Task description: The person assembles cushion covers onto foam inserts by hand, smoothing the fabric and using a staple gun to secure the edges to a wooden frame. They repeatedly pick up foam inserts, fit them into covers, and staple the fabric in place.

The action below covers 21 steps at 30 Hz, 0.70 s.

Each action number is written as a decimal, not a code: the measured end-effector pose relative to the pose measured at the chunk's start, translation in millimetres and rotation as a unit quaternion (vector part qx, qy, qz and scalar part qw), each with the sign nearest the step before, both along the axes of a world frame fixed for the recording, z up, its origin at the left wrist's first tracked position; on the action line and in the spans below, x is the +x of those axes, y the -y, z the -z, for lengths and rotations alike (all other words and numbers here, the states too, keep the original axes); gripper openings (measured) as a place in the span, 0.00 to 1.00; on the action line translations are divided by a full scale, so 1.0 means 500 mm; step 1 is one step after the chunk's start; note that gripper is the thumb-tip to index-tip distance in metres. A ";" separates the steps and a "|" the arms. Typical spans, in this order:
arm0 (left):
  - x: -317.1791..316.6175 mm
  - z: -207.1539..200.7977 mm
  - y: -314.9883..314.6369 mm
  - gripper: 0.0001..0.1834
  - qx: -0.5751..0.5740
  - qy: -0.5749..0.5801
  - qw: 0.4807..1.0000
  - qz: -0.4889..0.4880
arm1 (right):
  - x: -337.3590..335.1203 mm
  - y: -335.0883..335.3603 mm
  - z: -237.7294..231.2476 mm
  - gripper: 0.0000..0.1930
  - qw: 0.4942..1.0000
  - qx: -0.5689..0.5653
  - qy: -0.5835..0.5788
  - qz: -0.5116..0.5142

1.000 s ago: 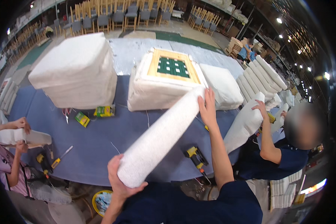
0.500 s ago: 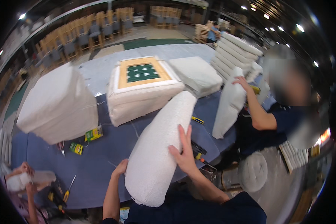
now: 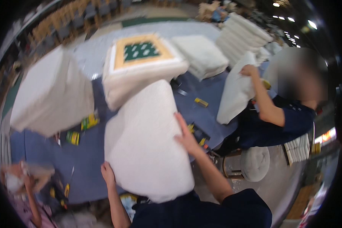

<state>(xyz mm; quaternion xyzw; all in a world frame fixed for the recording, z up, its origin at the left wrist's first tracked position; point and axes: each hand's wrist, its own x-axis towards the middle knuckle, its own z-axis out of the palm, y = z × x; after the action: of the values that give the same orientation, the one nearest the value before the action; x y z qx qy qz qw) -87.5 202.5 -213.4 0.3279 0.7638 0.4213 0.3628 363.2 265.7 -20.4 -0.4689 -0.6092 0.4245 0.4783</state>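
Note:
A white fabric-covered seat cushion (image 3: 148, 144) is held up in front of me, its broad face turned toward me and its rounded end low near my body. My left hand (image 3: 108, 173) grips its lower left edge, with the fingers partly hidden behind it. On the right edge lies my right hand (image 3: 186, 136), fingers stretched along the side and thumb toward the face. Behind the cushion stands a stack of white pads (image 3: 140, 81), topped by a wooden frame (image 3: 119, 53) with green webbing.
A blue-covered table (image 3: 98, 152) bears a tall white stack (image 3: 53, 95), a lower white stack (image 3: 199, 57), yellow-green packets (image 3: 73, 137), a screwdriver (image 3: 67, 190) and a yellow tool (image 3: 201, 102). Co-workers handle white pieces at right (image 3: 237, 89) and lower left. A round stool (image 3: 255, 163) stands right.
The cushion has turned from nearly edge-on to show its broad face. My left hand has shifted left with its edge; my right hand stays on the right side. The view has tilted downward.

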 end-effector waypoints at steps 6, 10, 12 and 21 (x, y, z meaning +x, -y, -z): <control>0.002 -0.002 0.244 0.30 -0.052 -0.200 0.977 0.046 | 0.031 0.020 0.395 0.41 0.945 -0.135 0.299 0.014; 0.037 -0.001 0.218 0.35 -0.047 -0.317 0.946 0.043 | -0.080 0.086 0.361 0.42 0.917 -0.112 0.371 0.089; 0.030 0.007 0.132 0.39 -0.057 -0.365 0.929 0.025 | -0.071 0.099 0.370 0.42 0.920 -0.099 0.374 0.068; -0.002 -0.014 -0.213 0.48 -0.204 -0.290 0.935 -0.018 | 0.234 -0.043 0.114 0.38 0.925 -0.104 0.363 0.036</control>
<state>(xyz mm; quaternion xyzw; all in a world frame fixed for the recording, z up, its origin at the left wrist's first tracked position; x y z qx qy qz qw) -88.5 309.1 -206.6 0.3412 0.9111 0.1494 0.1765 480.2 287.0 -77.1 -0.6593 -0.6764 0.2688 0.1883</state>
